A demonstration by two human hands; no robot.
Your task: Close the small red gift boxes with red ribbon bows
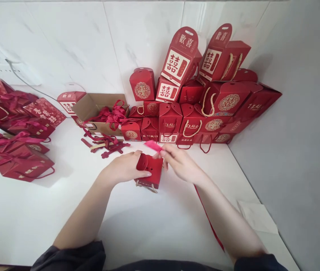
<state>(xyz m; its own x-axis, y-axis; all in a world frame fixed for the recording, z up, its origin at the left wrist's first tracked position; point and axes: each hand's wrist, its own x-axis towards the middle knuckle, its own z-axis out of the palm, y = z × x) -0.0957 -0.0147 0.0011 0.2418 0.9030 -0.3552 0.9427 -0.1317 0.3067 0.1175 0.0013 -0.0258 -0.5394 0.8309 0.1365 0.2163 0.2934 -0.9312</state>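
Left hand (126, 168) gripping small red gift box (149, 171), right hand (180, 162) at its 3 o'clock, pinching red ribbon (153, 145) at 12 o'clock.

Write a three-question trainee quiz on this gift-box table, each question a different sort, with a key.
1. True or false: the left hand holds the small red gift box on the white table.
2. Multiple choice: what does the right hand pinch at its fingertips? A) gold rope handle B) red ribbon C) scissors
3. Fill in: the open cardboard box holding ribbons stands to the ____ of the stacked red gift boxes.

Key: 1 true; 2 B; 3 left
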